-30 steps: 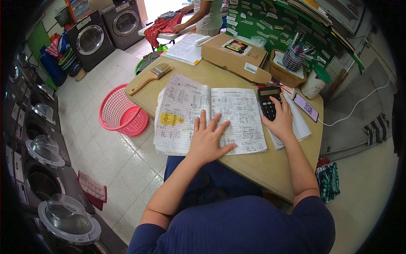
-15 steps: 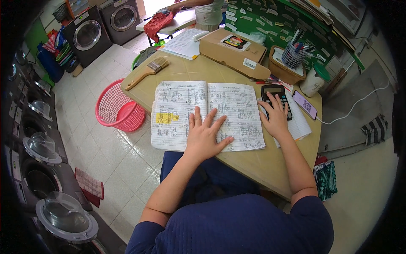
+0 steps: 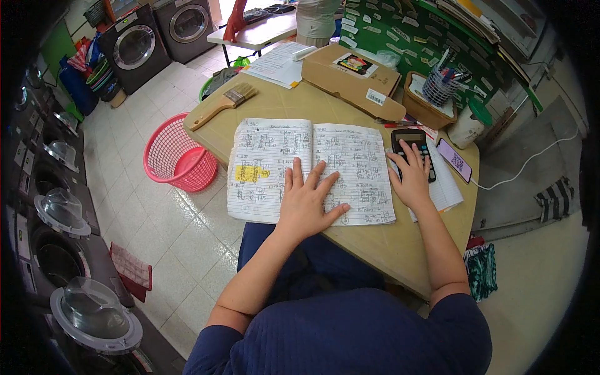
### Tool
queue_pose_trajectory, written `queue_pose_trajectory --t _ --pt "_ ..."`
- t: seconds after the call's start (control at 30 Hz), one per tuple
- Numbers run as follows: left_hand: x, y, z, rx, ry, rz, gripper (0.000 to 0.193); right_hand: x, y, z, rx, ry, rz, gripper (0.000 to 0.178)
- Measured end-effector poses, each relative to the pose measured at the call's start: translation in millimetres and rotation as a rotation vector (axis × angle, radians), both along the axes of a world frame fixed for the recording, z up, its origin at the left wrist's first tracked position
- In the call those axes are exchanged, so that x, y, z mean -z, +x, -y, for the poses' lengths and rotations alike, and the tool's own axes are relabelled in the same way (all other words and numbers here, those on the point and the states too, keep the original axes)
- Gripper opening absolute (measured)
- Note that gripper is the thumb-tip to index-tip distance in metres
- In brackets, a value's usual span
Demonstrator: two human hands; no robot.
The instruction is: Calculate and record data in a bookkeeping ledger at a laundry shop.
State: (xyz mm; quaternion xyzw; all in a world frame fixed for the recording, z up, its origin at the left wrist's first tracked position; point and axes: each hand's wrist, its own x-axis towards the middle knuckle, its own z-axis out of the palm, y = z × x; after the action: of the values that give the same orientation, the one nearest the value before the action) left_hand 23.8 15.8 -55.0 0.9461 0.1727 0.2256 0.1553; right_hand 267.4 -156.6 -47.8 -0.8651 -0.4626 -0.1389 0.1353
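An open lined notebook [image 3: 262, 203], filled with handwriting and with one yellow-highlighted patch on its left page, lies on the table before me. My left hand [image 3: 308, 199] rests flat across its lower middle, fingers spread and nothing in them. To the right, my right hand [image 3: 412, 179] lies over a black calculator [image 3: 408, 135], its fingers stretched onto the keys. Part of the keypad is hidden under those fingers. Loose lined paper [image 3: 445, 187] sits partly beneath the calculator, and a phone [image 3: 454, 160] with a lit screen and a white cable lies just right of it.
On the beige table [image 3: 369, 250] are a wooden-handled brush [image 3: 222, 107], a cardboard box [image 3: 350, 78], a pen basket [image 3: 440, 87] and a green-lidded jar [image 3: 472, 120]. A pink laundry basket [image 3: 181, 153] stands on the floor at left. Washers [image 3: 94, 319] line the left side.
The view has shifted slightly. My right fingers have moved a little on the calculator keys; my left hand stays on the notebook. In the background, the red cloth has been lifted above the far table.
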Motion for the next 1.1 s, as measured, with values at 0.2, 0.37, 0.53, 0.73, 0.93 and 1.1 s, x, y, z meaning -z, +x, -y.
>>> queue_pose_trajectory --t 0.2,0.37,0.53,0.73,0.93,1.1 --pt "1.4 1.4 -1.6 0.001 -0.004 0.008 0.069 2.6 3.1 -0.3 0.005 0.002 0.01 0.037" --pt "1.7 0.9 -1.4 -0.002 -0.004 0.002 0.069 1.8 2.3 -0.6 0.001 0.002 0.008 0.037" --pt "1.3 0.6 -1.0 -0.004 0.002 -0.002 0.069 2.1 2.3 0.0 -0.002 0.002 0.005 0.037" --pt "2.0 1.3 -1.0 -0.002 0.002 -0.007 0.07 0.4 1.4 0.2 0.007 -0.002 -0.01 0.038" --pt "0.6 -0.4 -0.9 -0.003 0.003 -0.007 0.07 -0.1 -0.1 -1.0 0.011 0.006 -0.014 0.038" --pt "0.4 0.7 -1.1 0.002 0.001 -0.008 0.07 6.3 2.5 -1.8 0.041 0.096 0.015 0.031"
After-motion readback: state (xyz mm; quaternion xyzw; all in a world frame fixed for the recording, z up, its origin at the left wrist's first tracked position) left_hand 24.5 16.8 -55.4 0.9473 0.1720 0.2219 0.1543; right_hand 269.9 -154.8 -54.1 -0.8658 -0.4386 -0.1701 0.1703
